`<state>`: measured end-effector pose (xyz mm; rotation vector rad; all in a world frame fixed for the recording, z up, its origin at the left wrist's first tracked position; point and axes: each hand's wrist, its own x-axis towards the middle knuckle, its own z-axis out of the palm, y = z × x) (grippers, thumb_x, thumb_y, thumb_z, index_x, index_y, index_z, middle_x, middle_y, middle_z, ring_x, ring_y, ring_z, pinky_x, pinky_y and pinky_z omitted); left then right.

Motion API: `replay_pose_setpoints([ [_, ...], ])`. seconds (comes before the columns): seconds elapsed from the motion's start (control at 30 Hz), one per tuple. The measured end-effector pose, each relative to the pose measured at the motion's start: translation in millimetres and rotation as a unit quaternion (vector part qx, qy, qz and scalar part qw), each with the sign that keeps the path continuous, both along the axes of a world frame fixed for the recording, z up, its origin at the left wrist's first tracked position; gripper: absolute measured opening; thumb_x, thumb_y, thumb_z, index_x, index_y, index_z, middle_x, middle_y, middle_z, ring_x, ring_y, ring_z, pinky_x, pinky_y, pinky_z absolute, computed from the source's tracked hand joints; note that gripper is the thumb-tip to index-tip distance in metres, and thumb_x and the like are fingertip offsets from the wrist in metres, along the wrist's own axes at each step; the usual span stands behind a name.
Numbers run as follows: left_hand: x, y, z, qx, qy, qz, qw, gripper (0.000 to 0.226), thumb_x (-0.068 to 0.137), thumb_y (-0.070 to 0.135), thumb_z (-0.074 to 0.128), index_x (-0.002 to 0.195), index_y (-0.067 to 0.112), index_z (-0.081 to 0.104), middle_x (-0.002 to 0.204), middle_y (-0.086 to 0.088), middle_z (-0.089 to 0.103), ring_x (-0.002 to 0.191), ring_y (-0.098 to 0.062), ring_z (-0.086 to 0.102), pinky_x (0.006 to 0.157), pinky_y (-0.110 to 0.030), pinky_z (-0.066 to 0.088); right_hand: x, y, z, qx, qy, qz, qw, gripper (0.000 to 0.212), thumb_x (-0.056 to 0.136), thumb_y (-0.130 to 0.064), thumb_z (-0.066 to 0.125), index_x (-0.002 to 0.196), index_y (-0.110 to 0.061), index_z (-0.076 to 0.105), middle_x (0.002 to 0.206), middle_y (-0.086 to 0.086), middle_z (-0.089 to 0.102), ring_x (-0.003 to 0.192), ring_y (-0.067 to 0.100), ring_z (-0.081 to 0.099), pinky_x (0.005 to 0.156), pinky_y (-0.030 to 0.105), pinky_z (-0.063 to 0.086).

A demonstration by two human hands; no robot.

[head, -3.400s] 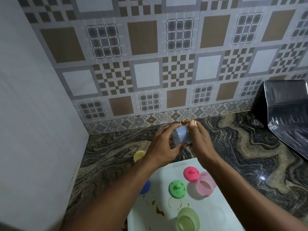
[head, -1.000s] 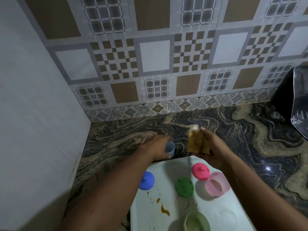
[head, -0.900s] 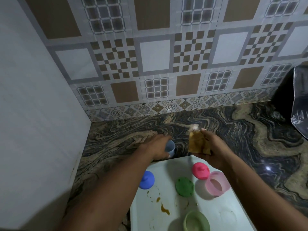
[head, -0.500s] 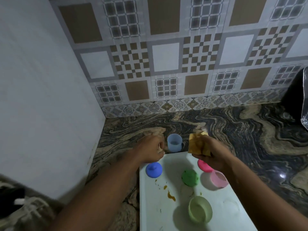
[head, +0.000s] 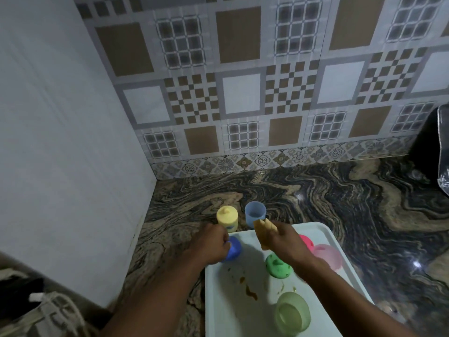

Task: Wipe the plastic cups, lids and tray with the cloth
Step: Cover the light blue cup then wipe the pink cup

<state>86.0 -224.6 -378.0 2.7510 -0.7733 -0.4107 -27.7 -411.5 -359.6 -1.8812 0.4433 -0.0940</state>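
Observation:
A white tray (head: 243, 312) with brown stains lies on the marble counter. My left hand (head: 206, 246) grips the blue lid (head: 233, 249) at the tray's near-left corner. My right hand (head: 284, 242) holds a crumpled yellow-brown cloth (head: 264, 228) above the tray. On the tray sit a green lid (head: 277, 265), a pink lid (head: 306, 242) partly hidden by my right hand, a pink cup (head: 329, 256) on its side and a green cup (head: 292, 313). Behind the tray on the counter stand an open blue cup (head: 254, 215) and a yellow cup with its lid on (head: 227, 218).
A white wall (head: 60, 166) closes the left side and a tiled wall (head: 243, 93) the back. A shiny steel tray (head: 443, 152) leans at the far right edge. The marble counter (head: 364, 215) stretches to the right of the white tray.
My left hand let go of the blue cup, which now stands on the counter, and moved down to grip the blue lid. The view shifted, revealing the yellow cup.

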Motion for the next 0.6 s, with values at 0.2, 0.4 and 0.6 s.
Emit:
replay_pose_setpoints([
  [0.2, 4.6, -25.8, 22.0, -0.171, 0.009, 0.049, 0.984, 0.013, 0.087, 0.019, 0.066, 0.078, 0.016, 0.075, 0.075, -0.002, 0.072, 0.07, -0.018, 0.067, 0.065, -0.034, 0.057, 2.7, 29.0, -15.0, -0.278, -0.184, 0.086, 0.939, 0.056, 0.072, 0.005, 0.045, 0.121, -0.013, 0.068, 0.123, 0.008, 0.067, 0.108, 0.029, 0.06, 0.083, 0.04, 0.055],
  [0.4, 10.2, -19.6, 19.0, -0.258, 0.055, 0.127, 0.956, 0.013, 0.088, 0.022, 0.072, 0.075, 0.024, 0.071, 0.074, 0.006, 0.072, 0.075, -0.016, 0.071, 0.075, -0.035, 0.058, -7.0, 14.0, -14.6, -0.002, -0.191, -0.062, 0.98, 0.037, 0.085, -0.002, 0.047, 0.093, -0.024, 0.075, 0.093, -0.005, 0.077, 0.088, 0.016, 0.072, 0.085, 0.031, 0.055],
  [0.6, -11.2, -44.0, 29.8, -0.294, 0.026, 0.123, 0.947, 0.01, 0.088, 0.029, 0.073, 0.078, 0.026, 0.07, 0.07, 0.012, 0.065, 0.065, -0.003, 0.06, 0.059, -0.02, 0.045, 6.5, 24.0, 23.6, 0.443, -0.039, -0.128, 0.886, 0.068, 0.104, -0.051, 0.028, 0.064, -0.015, 0.069, 0.054, 0.009, 0.06, 0.07, 0.028, 0.06, 0.089, 0.042, 0.045],
])
